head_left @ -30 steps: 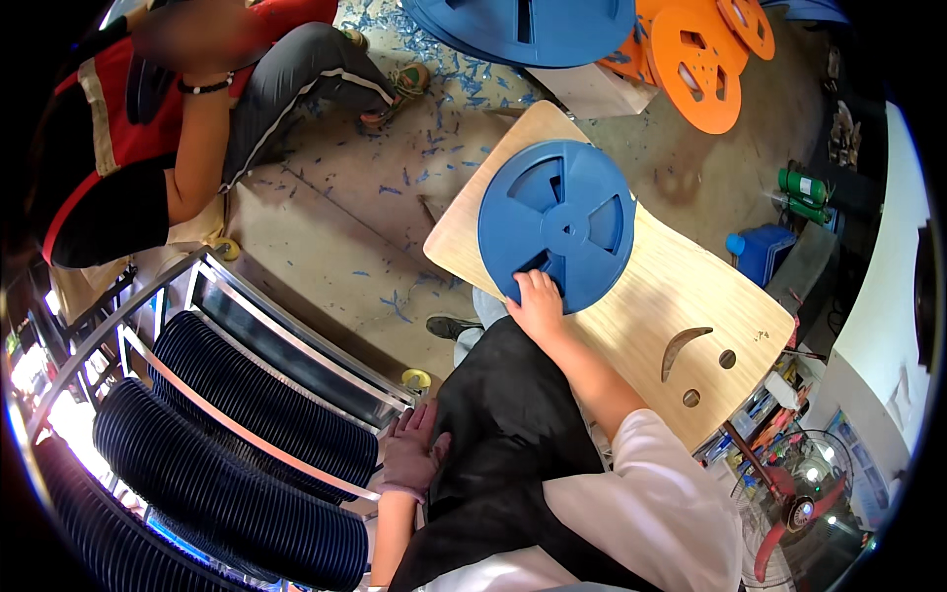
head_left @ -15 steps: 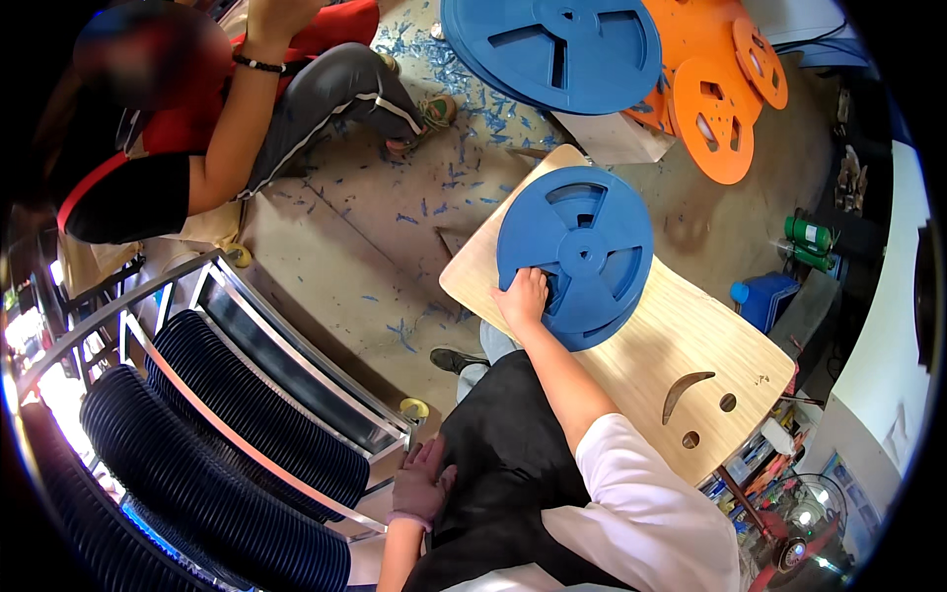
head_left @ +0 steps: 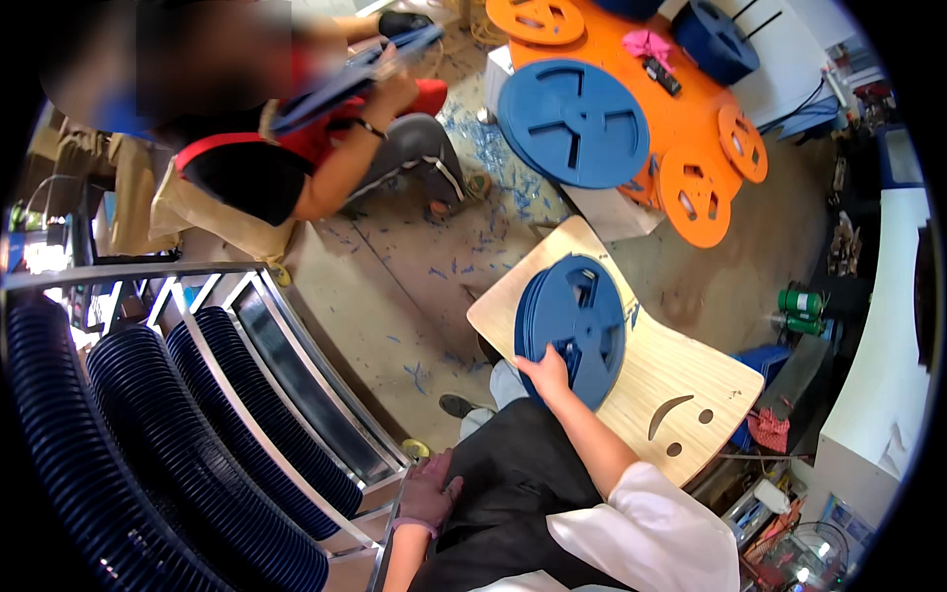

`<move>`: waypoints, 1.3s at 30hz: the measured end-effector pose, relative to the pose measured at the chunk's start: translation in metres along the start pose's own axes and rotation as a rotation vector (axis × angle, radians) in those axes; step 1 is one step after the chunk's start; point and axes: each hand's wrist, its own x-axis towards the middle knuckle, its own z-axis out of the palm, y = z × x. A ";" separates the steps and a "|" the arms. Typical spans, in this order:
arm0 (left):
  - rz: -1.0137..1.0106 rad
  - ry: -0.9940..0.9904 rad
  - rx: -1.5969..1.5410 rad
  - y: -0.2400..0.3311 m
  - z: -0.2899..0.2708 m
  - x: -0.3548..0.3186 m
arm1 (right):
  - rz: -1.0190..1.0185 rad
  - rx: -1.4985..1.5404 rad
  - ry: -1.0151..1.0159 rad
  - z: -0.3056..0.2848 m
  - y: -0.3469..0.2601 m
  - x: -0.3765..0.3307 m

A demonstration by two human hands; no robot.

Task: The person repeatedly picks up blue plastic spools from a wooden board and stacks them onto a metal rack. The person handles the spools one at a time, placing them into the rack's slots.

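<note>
My right hand [head_left: 546,376] grips a stack of blue plastic reel discs [head_left: 599,340] by a cutout near its left edge, the thumb outside and the fingers inside the opening. The stack stands tilted over a wooden chair [head_left: 681,395], its layered edges showing on the left. Whether its lower edge rests on the seat I cannot tell. In a thin mauve glove, my left hand [head_left: 427,493] lies against the black apron [head_left: 503,493] at my lap, fingers stretched out and holding nothing. Just left of it is a metal rack [head_left: 247,395] with rows of dark blue discs [head_left: 207,449].
Beyond the chair an orange table [head_left: 617,59] bears large blue discs [head_left: 574,123] and orange discs [head_left: 694,195]. At the far left a seated person [head_left: 326,178] holds a blue disc [head_left: 345,84]. Blue shavings [head_left: 483,168] litter the floor. A fan [head_left: 804,553] stands at the lower right.
The disc stack has gone from lying flat to tilted, with my right hand still in its cutout. The view has shifted, and the seated person now holds up a blue disc. My left hand stays at my lap.
</note>
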 end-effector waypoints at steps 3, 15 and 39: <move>0.019 0.066 -0.011 0.002 -0.011 -0.023 | -0.008 0.372 -0.241 -0.040 -0.049 -0.065; 0.049 0.614 -0.084 -0.039 -0.037 -0.135 | -0.212 1.131 -0.977 -0.065 -0.210 -0.225; -0.058 2.067 -1.242 0.007 -0.026 -0.231 | -0.003 1.013 -1.936 -0.022 -0.320 -0.198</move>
